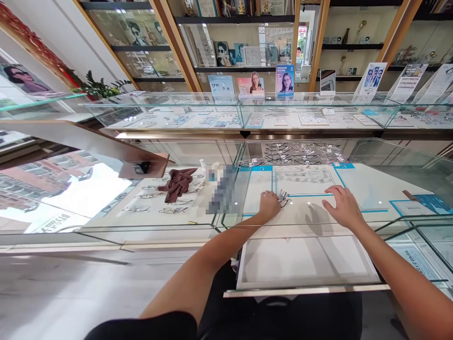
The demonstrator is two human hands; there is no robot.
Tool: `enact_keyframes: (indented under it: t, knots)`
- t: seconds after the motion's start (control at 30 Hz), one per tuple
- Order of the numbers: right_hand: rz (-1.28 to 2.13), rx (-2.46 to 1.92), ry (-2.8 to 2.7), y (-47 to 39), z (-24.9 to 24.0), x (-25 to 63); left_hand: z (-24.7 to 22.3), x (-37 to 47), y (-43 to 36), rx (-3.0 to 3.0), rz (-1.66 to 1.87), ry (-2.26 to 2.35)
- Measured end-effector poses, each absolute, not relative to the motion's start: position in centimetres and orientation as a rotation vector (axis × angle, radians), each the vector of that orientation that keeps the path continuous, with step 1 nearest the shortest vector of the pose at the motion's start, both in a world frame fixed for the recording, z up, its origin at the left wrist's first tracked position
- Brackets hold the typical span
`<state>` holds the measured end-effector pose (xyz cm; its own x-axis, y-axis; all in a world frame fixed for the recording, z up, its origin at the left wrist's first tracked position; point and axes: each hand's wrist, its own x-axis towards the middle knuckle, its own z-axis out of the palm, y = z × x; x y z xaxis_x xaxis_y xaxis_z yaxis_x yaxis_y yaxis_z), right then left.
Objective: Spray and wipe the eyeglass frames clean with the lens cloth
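My left hand point(269, 206) is closed around folded eyeglasses point(283, 199), whose thin frames stick out past the fingers on the right. I cannot tell how many pairs are in it. It hovers by the near left edge of a blue-edged white display board point(306, 177) on the glass counter. To the right, my right hand point(341, 206) is open and holds nothing, thumb and fingers apart and curved. Rows of eyeglasses point(300, 153) lie behind the board.
Below my hands a white-lined drawer point(307, 264) stands pulled out. A brown cloth point(179, 184) lies among several glasses on the left counter. A wooden ledge point(145, 165) juts in at left. Behind runs a glass showcase point(198, 120) with advertising cards point(285, 81) on top.
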<state>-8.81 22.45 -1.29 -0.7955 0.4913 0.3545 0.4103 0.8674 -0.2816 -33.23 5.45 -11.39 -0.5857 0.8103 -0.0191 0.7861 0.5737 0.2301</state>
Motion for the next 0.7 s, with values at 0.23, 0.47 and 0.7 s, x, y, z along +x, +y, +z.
enact_keyframes:
  t: [0.23,0.47,0.7]
  knots:
    - [0.213,-0.622,-2.616,23.0,-1.6,-8.9,-9.2,-26.9,-2.1,1.614,0.427,2.181]
    - [0.210,-0.650,-2.659,23.0,-1.2,-8.6,-1.1,-23.6,-8.0,1.716,0.715,1.533]
    - [0.171,-0.594,-2.647,23.3,-1.2,-8.1,9.8,-29.3,-5.3,1.963,0.706,1.885]
